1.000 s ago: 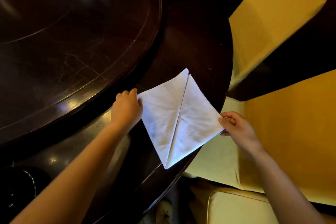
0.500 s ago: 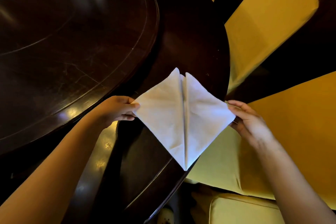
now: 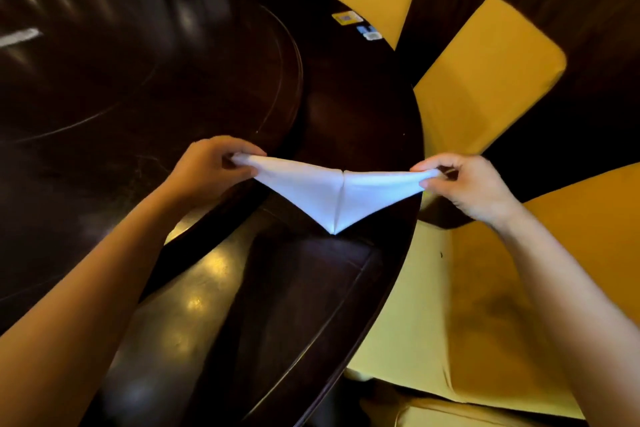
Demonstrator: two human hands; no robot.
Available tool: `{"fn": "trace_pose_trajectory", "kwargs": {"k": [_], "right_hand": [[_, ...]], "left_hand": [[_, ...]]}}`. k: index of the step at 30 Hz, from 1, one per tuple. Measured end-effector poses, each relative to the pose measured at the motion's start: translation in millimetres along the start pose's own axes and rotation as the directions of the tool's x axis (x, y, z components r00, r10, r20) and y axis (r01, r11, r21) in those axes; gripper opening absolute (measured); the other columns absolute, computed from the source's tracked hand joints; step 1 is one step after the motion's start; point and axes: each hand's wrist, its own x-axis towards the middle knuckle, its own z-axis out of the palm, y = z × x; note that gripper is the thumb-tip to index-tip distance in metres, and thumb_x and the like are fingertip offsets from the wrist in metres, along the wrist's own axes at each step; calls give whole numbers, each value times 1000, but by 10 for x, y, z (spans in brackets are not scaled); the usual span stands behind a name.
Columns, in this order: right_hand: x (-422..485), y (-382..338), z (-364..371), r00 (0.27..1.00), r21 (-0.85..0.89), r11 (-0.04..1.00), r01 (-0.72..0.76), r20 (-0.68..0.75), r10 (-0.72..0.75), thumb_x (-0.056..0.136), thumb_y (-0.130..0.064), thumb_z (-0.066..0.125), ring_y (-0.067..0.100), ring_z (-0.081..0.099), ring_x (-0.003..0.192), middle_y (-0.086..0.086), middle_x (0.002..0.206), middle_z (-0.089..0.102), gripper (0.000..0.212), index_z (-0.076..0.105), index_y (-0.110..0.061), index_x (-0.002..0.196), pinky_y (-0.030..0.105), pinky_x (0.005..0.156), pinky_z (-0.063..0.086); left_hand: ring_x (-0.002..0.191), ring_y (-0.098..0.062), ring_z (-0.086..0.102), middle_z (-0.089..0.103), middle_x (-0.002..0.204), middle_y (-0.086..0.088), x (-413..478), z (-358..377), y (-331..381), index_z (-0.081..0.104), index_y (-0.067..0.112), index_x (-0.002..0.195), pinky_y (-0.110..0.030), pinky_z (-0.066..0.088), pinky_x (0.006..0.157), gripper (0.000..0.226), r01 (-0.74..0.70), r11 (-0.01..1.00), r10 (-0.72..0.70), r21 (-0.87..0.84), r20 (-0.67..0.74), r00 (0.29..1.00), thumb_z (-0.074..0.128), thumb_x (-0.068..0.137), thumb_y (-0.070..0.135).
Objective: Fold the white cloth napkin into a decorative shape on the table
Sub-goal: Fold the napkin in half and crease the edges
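From the head view, the white napkin (image 3: 332,192) is now lifted off the dark wooden counter (image 3: 346,107) and stretched between both hands, where a second ago it lay flat as a diamond with a centre seam. The left hand (image 3: 211,168) has its fingers (image 3: 242,170) clamped on the left corner, and the right hand (image 3: 471,184) has its fingers (image 3: 427,168) pinched on the right corner; both grips are closed on cloth. The upper edge sags slightly toward the middle seam, and the lower point hangs down, just touching or barely clear of the counter near its rim; which of the two cannot be told. The far point of the diamond no longer shows, so it has probably dropped behind, folding the cloth along the line between the hands. That suggests the fold is mid-way: the shape is being turned or doubled before it is laid down again. Yellow chairs (image 3: 485,80) stand around the counter's edge.
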Motion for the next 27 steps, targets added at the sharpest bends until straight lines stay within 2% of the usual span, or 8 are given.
{"fn": "trace_pose_trajectory", "kwargs": {"k": [4, 7, 10, 15, 18, 22, 24, 27], "right_hand": [[45, -156, 31, 982, 127, 988, 92, -177, -68, 79, 4, 63, -12, 54, 85, -12, 91, 61, 29, 66, -25, 85, -1, 75, 36], [-77, -21, 240, 984, 220, 972, 80, -174, -42, 77, 8, 63, -11, 57, 86, -10, 91, 64, 35, 66, -27, 81, 6, 81, 40], [-356, 287, 621, 990, 210, 977, 43, -139, -14, 76, 6, 65, -4, 59, 88, -7, 90, 67, 38, 65, -32, 80, 12, 84, 42], [-867, 793, 1089, 999, -3, 999, -35, -35, 34, 73, 14, 60, 7, 54, 99, -25, 89, 63, 55, 59, -41, 81, 1, 80, 34], [-892, 776, 1065, 994, -89, 992, -94, -60, 89, 77, 11, 52, 14, 46, 101, -27, 90, 63, 57, 57, -45, 78, 23, 88, 36], [-669, 574, 1082, 988, -120, 988, -99, -134, 83, 87, -5, 52, 15, 46, 104, -16, 96, 65, 30, 66, -32, 90, 46, 96, 38], [-500, 460, 1193, 992, -142, 988, -60, -118, 44, 90, -17, 53, 19, 49, 106, -8, 101, 68, 19, 68, -24, 100, 45, 94, 41], [-229, 321, 1456, 997, -226, 972, -64, -57, 52, 91, -29, 52, 18, 46, 109, -5, 105, 67, 22, 65, -22, 108, 26, 87, 23]], "left_hand": [[86, -18, 60, 65, 93, -6, -51, -136, 160, 69, 12, 95, -29, 48, 73, 18, -193, 970, 223, 148, -221, 949, 66, 79, 4], [81, -22, 59, 62, 86, -5, -242, -25, 3, 69, 12, 87, -24, 41, 67, 22, -187, 965, 234, 186, -282, 930, 69, 72, -4], [82, -29, 58, 63, 85, -9, -652, 380, -275, 68, 12, 83, -30, 42, 70, 21, -94, 969, 161, 230, -292, 943, 63, 70, -4], [83, -31, 60, 65, 87, -5, -1436, 1065, -626, 67, 18, 84, -39, 48, 70, 34, 107, 957, -69, 269, -150, 986, 52, 64, -5], [96, -34, 60, 69, 98, -8, -1571, 1160, -596, 65, 14, 100, -43, 43, 83, 45, 278, 936, -241, 218, -180, 954, 55, 65, -14], [100, -26, 58, 70, 100, -7, -1302, 1142, -455, 58, 15, 116, -44, 38, 95, 31, 365, 914, -332, 176, -194, 923, 58, 85, 14], [96, -26, 62, 71, 102, -8, -1068, 1180, -435, 57, 15, 120, -42, 46, 92, 33, 360, 918, -336, 166, -154, 929, 55, 89, 26], [98, -25, 63, 69, 109, -7, -736, 1275, -402, 58, 16, 118, -37, 51, 86, 31, 366, 920, -357, 142, -84, 930, 53, 90, 28]]}}
